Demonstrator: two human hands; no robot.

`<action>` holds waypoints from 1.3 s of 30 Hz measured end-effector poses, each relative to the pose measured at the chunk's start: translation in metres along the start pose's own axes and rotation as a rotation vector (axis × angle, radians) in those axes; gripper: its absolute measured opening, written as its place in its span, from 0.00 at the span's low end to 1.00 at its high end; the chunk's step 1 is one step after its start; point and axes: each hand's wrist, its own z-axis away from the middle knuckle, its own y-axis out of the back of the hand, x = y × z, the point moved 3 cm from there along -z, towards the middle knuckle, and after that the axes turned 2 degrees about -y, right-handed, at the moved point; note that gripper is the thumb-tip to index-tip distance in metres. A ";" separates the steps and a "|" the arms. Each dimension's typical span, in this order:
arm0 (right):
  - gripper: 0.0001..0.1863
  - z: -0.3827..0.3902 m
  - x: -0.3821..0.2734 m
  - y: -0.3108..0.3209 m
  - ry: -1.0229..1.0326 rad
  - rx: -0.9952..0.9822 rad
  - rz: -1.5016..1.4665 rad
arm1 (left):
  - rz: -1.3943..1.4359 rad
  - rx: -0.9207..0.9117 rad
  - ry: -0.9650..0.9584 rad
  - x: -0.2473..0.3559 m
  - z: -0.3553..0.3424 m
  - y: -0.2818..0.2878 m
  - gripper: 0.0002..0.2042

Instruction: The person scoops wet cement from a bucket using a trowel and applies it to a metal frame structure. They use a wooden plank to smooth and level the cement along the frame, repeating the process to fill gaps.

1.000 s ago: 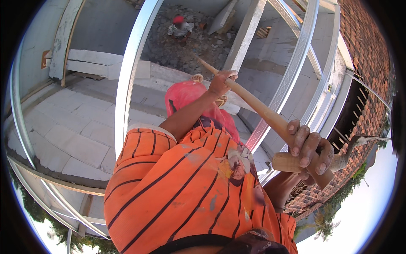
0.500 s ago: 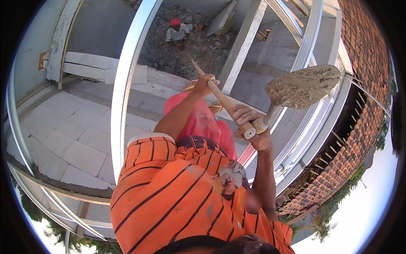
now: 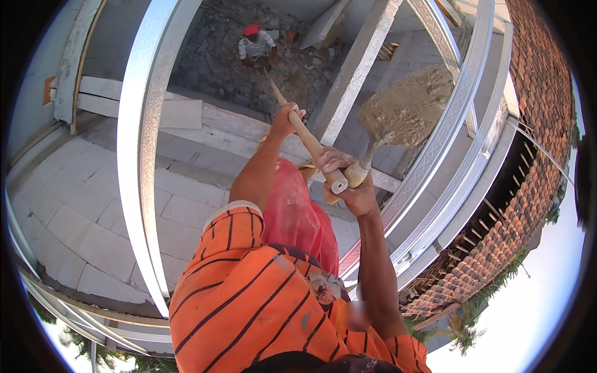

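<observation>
Trowel (image 3: 407, 105) (caked) swung forward, pole (image 3: 305, 134) still held

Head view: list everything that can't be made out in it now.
All in the head view:
Handle of the trowel: partly covered by the right grip.
Stretch of the pole inside the left grip: covered by it.
Dark object by the co-worker: too small to identify.
Roof tiles: cut off by the top edge.
</observation>
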 end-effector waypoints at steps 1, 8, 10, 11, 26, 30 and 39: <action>0.19 -0.004 0.002 0.003 0.015 -0.014 0.009 | -0.033 0.007 -0.008 0.000 -0.003 -0.001 0.15; 0.15 0.011 0.007 0.004 0.083 -0.052 0.072 | -0.146 -0.085 0.000 0.016 0.014 0.003 0.18; 0.15 0.026 0.001 0.000 0.099 -0.038 0.067 | -0.151 -0.155 0.051 0.013 0.027 0.004 0.17; 0.16 0.040 -0.002 -0.003 0.096 -0.024 0.057 | -0.155 -0.147 0.018 0.024 0.036 0.002 0.17; 0.44 0.039 -0.040 0.001 0.277 0.200 -0.340 | -0.073 -0.334 -0.282 0.507 0.055 0.019 0.15; 0.40 0.009 -0.051 -0.048 0.385 0.171 -0.209 | 0.072 -0.528 -0.521 0.654 0.081 0.025 0.15; 0.25 0.062 -0.161 -0.103 0.672 -0.024 -0.294 | 0.397 -0.994 -1.058 0.834 0.106 0.032 0.13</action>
